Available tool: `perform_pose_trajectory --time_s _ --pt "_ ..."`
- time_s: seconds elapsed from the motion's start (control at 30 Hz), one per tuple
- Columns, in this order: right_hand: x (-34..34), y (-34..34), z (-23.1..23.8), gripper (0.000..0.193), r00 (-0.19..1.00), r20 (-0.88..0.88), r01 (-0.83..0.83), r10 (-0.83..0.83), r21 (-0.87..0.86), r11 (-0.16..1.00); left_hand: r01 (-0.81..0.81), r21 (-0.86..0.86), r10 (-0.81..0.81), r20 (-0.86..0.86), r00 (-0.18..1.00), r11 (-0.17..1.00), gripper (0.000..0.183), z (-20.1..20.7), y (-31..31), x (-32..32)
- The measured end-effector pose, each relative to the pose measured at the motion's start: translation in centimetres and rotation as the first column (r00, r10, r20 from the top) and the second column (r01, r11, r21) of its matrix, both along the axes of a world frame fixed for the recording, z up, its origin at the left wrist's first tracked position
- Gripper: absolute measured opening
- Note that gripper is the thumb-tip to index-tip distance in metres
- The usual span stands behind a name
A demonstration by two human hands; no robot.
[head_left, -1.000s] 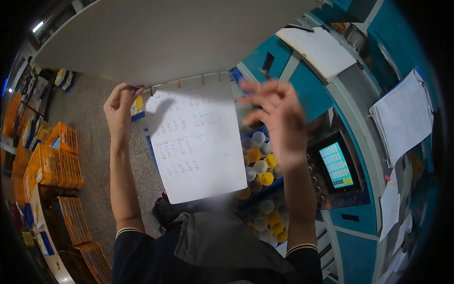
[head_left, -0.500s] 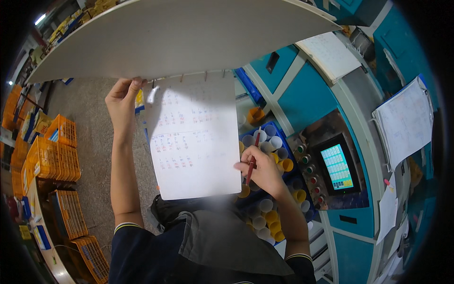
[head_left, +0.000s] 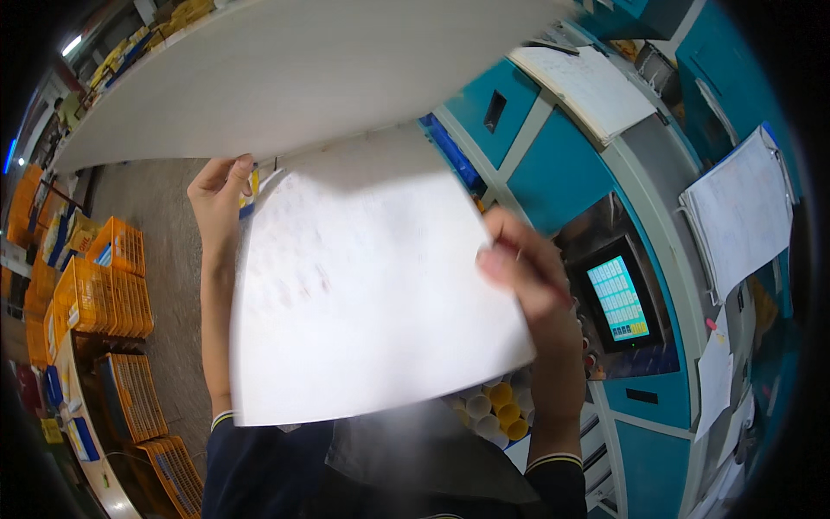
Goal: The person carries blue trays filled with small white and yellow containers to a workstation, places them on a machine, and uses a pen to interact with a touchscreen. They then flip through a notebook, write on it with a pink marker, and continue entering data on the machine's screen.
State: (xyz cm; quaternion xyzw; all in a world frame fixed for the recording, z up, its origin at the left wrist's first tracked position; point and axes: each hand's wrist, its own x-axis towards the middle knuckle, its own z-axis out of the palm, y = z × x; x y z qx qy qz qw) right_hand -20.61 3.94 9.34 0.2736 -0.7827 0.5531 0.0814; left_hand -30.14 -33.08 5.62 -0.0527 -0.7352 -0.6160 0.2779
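A ring-bound notebook hangs open in front of me, its large grey cover [head_left: 294, 78] raised across the top. Below the cover, a white page [head_left: 380, 303] with blurred handwriting bulges toward me. My left hand [head_left: 218, 195] pinches the notebook at its upper left, by the binding. At the right edge of the page my right hand [head_left: 523, 259] is closed, thumb on the paper, and smeared by motion. A dark red pen [head_left: 553, 290] lies across that hand, also blurred. Part of the binding is in shadow.
At right stands a teal machine [head_left: 562, 173] with a lit touch screen [head_left: 617, 294]. Papers [head_left: 596, 91] and a hanging clipboard [head_left: 743, 216] are on it. Yellow and white tubes [head_left: 497, 406] show below the page. Orange crates [head_left: 104, 294] are stacked at left.
My right hand has moved up and right from beside the writing to the page's edge. The page has swung nearer and now covers most of the tubes. My left hand stays at the binding.
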Motion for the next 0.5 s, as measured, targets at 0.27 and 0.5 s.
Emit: perform_pose_trajectory --time_s 0.27,0.5 --pt "-4.2 -3.6 1.3 0.043 0.924 0.261 0.028 0.278 -0.775 0.632 0.290 0.130 -0.263 -0.191 0.946 0.948 0.040 -0.3 -0.2 -0.7" --pt "-1.8 -1.7 -6.0 0.039 0.796 0.521 0.081 -0.309 0.414 0.907 -0.051 0.009 0.051 -0.015 0.999 0.999 0.030 -0.8 0.7 -0.2"
